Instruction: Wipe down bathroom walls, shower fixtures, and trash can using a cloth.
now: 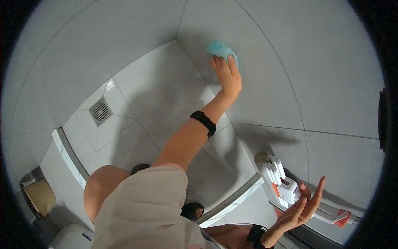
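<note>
A turquoise cloth (pixel 219 48) is bunched against the grey tiled wall, above the corner where the wall meets the floor. My left hand (pixel 228 76) presses it there, with the fingers bent over its lower edge. That arm wears a black wristband (pixel 203 123) and reaches up from a pale sleeve (pixel 145 207). My right hand (pixel 300 209) is raised at the lower right with fingers apart and nothing in it. A black band (pixel 256 235) circles its wrist. Beside it along the wall are white and orange cleaning tools (pixel 277 178).
A square metal floor drain (pixel 100 111) is set into the tiles at the left. Raised stone sills (pixel 68 153) edge the floor. A brown-lined bin (pixel 39 197) stands at the far left, near a white rounded object (pixel 72 238). My feet wear black sandals (pixel 192 211).
</note>
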Tool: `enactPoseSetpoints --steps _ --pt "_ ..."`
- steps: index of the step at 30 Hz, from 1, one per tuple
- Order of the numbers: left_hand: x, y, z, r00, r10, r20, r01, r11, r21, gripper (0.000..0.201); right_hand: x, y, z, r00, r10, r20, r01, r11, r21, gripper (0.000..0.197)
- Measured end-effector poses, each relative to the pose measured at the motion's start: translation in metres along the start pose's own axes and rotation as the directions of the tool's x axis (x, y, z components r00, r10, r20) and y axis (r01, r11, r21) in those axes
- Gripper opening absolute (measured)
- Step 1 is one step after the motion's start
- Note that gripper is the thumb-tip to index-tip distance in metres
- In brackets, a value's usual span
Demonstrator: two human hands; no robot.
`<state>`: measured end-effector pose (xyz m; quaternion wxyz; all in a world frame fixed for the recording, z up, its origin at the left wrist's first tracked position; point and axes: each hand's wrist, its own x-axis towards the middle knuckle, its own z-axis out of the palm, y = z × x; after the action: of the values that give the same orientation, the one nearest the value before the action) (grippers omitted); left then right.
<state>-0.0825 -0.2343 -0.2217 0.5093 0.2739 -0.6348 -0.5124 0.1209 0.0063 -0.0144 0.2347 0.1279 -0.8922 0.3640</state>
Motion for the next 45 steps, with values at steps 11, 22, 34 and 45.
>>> enactPoseSetpoints --steps 11,22,34,45 --pt "-0.025 0.020 -0.004 0.976 0.052 0.209 -0.038 0.997 -0.070 0.043 -0.002 -0.009 0.006 1.000 -0.018 0.021 0.017 0.997 0.081 0.042" --pt "0.152 0.051 -0.003 0.763 0.630 0.144 -0.637 0.771 0.005 0.045 0.002 -0.012 0.013 0.996 -0.021 0.081 0.013 0.995 0.097 0.044" --pt "0.289 0.118 -0.227 0.315 0.699 0.642 -0.790 -0.182 0.586 0.036 0.005 -0.003 0.037 0.992 0.069 0.106 -0.101 0.938 0.330 0.043" --pt "0.243 0.042 -0.265 0.313 -0.149 0.938 -0.858 -0.468 0.212 0.047 -0.012 -0.009 0.012 0.988 -0.063 0.138 0.032 0.976 0.216 0.041"
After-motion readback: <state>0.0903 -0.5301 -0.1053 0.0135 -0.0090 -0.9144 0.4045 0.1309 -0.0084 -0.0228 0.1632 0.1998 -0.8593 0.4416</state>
